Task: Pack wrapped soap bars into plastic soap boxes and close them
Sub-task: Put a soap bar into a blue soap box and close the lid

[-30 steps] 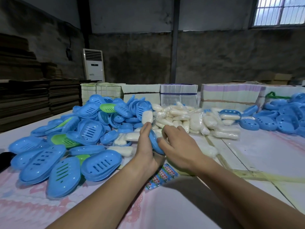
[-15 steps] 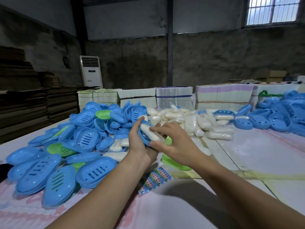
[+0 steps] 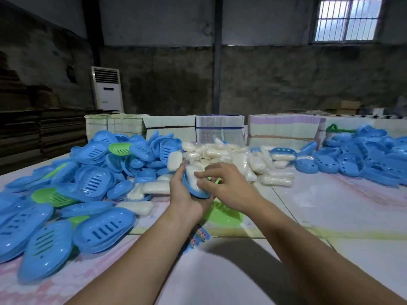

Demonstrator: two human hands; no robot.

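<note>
Left hand [image 3: 187, 199] grips blue soap box half [image 3: 195, 190]; right hand [image 3: 229, 186], at its 3 o'clock, pinches wrapped soap bar [image 3: 191, 178] inside it.

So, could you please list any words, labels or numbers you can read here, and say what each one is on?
No text can be read.
Air conditioner: a dark strip on its front, too small to read.
Printed sheet on the table under the arms: small coloured patterns, too blurred to read.
Stacked bundles at the back: no legible print.
Soap boxes and soap bars: no visible labels.
</note>
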